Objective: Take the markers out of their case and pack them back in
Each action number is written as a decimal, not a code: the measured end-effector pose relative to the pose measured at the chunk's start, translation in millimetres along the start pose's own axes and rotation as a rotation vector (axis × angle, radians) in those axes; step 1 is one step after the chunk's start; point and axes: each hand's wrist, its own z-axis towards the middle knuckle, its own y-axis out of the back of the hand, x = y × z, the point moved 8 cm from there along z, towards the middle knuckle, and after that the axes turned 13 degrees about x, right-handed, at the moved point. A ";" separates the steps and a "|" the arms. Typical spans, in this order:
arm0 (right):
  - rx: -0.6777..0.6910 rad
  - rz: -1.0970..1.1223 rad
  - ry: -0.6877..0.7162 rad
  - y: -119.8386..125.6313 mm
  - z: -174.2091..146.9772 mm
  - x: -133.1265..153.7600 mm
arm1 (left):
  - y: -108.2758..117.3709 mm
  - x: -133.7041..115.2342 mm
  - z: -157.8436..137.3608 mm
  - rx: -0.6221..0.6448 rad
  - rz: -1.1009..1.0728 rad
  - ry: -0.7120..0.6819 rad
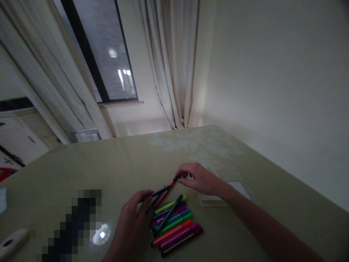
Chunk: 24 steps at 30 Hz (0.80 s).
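My left hand is closed, with thumb and fingers around a dark marker; another dark marker lies close under it. My right hand pinches the black end of a red marker, which slants down toward my left hand. Just below both hands, several markers lie side by side on the table, among them a yellow-green one, a green one, a purple one and a dark red one. A dark green marker rests crosswise on top of the row.
A clear plastic case with a white sheet lies beneath my right forearm. At the lower left are a pale rounded object and a dark pixelated strip. Wall borders the table's right edge.
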 end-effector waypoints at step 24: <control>0.016 0.199 -0.067 -17.0 7.6 -14.5 | -25.0 -20.5 -7.8 0.117 -0.055 -0.035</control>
